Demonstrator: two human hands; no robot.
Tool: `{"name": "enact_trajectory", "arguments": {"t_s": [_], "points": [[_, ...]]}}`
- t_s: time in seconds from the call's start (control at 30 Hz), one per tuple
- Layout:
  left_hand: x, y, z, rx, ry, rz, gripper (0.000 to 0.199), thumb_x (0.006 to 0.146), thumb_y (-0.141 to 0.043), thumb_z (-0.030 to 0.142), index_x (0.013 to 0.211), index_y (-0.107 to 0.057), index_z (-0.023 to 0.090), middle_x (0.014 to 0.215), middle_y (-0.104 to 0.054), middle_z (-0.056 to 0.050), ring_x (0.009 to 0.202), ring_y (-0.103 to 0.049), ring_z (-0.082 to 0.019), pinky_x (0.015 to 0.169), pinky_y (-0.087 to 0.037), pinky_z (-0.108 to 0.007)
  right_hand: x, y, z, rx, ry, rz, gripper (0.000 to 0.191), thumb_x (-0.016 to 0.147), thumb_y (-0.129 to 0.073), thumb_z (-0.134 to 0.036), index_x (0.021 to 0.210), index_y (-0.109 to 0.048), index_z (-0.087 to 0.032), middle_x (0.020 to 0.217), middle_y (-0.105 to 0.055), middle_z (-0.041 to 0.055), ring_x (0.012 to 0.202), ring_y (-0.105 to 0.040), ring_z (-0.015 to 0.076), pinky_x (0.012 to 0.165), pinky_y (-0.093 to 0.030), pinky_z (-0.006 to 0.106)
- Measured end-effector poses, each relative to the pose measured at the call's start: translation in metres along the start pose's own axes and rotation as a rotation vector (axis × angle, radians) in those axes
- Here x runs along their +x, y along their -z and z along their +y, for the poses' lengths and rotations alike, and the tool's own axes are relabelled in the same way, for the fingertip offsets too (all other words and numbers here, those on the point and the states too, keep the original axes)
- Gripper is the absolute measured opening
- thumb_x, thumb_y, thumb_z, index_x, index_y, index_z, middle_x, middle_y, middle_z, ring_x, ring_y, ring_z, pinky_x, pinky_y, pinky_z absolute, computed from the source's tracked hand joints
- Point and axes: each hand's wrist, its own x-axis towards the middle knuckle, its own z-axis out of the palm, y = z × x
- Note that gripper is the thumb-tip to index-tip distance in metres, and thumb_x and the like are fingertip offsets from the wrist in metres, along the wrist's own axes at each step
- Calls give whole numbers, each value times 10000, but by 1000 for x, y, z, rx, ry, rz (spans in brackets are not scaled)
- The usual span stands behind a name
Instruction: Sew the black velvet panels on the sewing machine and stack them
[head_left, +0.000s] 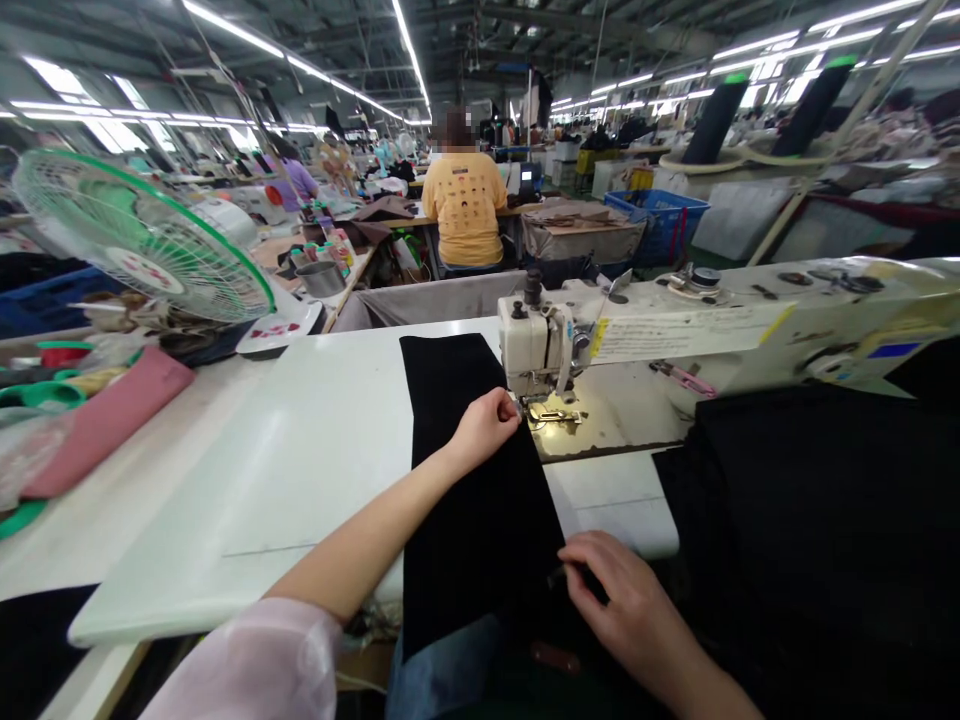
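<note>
A long black fabric piece [472, 520] lies over the white table and hangs down over the front edge. Near the needle area of the sewing machine [536, 350], my left hand [487, 425] is closed in a pinch at the fabric's right edge; what its fingertips hold is too small to make out. My right hand [611, 590] pinches the same fabric's right edge lower down, past the table's front edge. The machine's lamp lights the metal plate beside the left fingertips.
A green-rimmed fan [142, 235] stands at the left, near a pink cloth roll [112, 420]. More black fabric [825, 540] is piled at the right. Pink-handled snips [684, 378] lie on the machine bed. A person in a yellow shirt [465, 210] sits ahead.
</note>
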Motion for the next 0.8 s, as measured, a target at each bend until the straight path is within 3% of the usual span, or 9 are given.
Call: {"name": "enact_trajectory", "arguments": {"t_s": [0.1, 0.33, 0.43, 0.57, 0.7, 0.8], "points": [[4, 1, -3, -13, 9, -10, 176, 741, -610, 72, 688, -502, 201, 694, -590, 39, 663, -565, -121, 632, -434, -232, 3, 0, 0, -69, 21, 4, 227, 930, -478, -30, 1035, -570, -208, 922, -648, 52, 828, -644, 201, 717, -545, 350], [24, -2, -8, 38, 34, -40, 169, 760, -654, 119, 735, -509, 201, 680, -596, 50, 620, -570, -118, 592, -435, -228, 10, -4, 3, -121, 94, 84, 232, 909, -517, -15, 1041, -610, -181, 984, -682, 66, 945, -646, 218, 849, -553, 412], [15, 2, 3, 97, 28, 1, 163, 782, -659, 101, 790, -527, 195, 764, -624, 14, 722, -601, -157, 695, -481, -279, 9, -2, 4, -129, 115, 68, 249, 907, -516, -15, 1060, -621, -181, 1002, -702, 63, 957, -655, 215, 865, -557, 414], [-39, 8, 34, 262, -69, 46, 164, 833, -671, 118, 939, -565, 185, 985, -643, -61, 949, -608, -233, 868, -497, -388, 7, 3, 4, -148, 152, 51, 290, 881, -515, -2, 1081, -636, -175, 1039, -721, 74, 996, -663, 223, 916, -556, 431], [-112, 5, 47, 335, -492, -308, 5, 925, -603, 191, 920, -605, 193, 942, -658, -48, 905, -617, -219, 800, -545, -345, 12, 6, 5, -137, 154, 29, 322, 872, -516, -23, 1112, -665, -178, 1057, -729, 81, 1017, -666, 232, 941, -559, 451], [-132, 3, 37, 398, -650, -339, 142, 953, -536, 149, 1061, -627, 147, 1086, -686, -97, 1045, -628, -240, 917, -564, -363, 22, 5, 8, -138, 129, 30, 372, 870, -512, -41, 1160, -682, -200, 1081, -732, 79, 1039, -661, 240, 946, -559, 470]]}}
